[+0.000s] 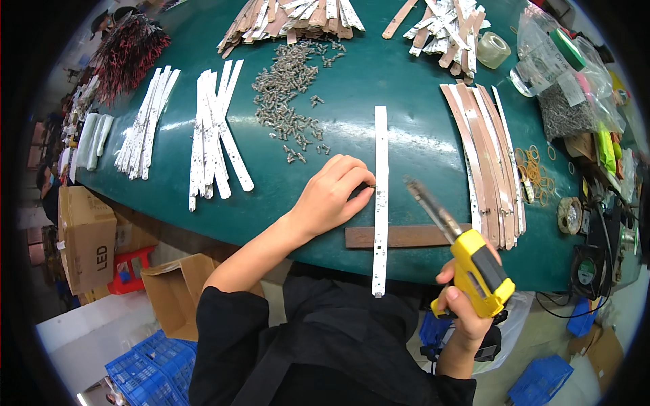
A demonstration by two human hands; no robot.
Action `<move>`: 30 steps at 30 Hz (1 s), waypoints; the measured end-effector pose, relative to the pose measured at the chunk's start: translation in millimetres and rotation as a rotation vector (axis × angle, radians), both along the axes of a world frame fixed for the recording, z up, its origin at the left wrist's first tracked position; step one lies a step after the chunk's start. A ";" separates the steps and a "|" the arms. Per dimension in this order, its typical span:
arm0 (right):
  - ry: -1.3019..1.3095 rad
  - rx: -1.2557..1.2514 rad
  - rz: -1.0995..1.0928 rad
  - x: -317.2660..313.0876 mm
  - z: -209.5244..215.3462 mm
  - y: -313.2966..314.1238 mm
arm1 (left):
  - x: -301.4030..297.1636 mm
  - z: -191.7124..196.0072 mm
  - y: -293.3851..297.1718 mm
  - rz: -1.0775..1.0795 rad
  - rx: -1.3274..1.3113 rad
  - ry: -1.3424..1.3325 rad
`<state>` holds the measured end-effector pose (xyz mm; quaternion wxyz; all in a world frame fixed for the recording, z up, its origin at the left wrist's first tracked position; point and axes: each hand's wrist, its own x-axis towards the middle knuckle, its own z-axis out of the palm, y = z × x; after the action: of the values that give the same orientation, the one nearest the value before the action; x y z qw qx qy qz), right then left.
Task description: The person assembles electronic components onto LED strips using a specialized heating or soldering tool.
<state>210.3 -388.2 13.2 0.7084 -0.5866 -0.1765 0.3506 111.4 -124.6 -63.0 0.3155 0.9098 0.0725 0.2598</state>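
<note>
A long white LED circuit strip (381, 152) lies upright in the picture before me, its lower part resting across a brown wooden bar (430, 236). My left hand (333, 194) is closed in a pinch at the strip's left edge; whatever is between the fingertips is too small to make out. My right hand (467, 312) grips a yellow and black soldering gun (479, 271). The gun's metal barrel points up and left, and its slightly blurred tip is to the right of the strip, apart from it. Beyond my left hand lies a heap of small metal parts (283, 95).
White strips (208, 139) lie in bundles at left, brown and white strips (484, 155) at right. More strip piles (298, 20) stand at the far edge. Rubber bands (535, 172), a clear bag of small parts (569, 111) and a tape roll (569, 215) are far right.
</note>
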 end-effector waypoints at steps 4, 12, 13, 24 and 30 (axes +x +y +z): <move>-0.483 -0.146 -0.192 16.2 -6.0 -13.1 | -0.6 2.7 -0.5 0.011 -0.007 0.019; -1.374 -0.692 -0.233 39.3 -34.4 -19.8 | -6.2 14.4 -0.2 0.006 -0.115 -0.012; -1.371 -0.690 -0.234 40.0 -35.5 -21.8 | -7.3 19.8 1.0 -0.102 -0.077 -0.057; -1.343 -0.790 -0.248 53.0 -39.6 -18.7 | -23.8 30.0 -26.1 -0.624 0.314 0.046; -1.122 -0.521 -0.535 32.8 -28.9 -11.8 | -29.8 37.3 -23.7 -0.545 0.482 -0.155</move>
<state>243.1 -400.0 -15.7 0.4072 -0.8552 -0.2760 -0.1634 81.6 -148.3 -25.7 0.1542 0.9216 -0.2596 0.2439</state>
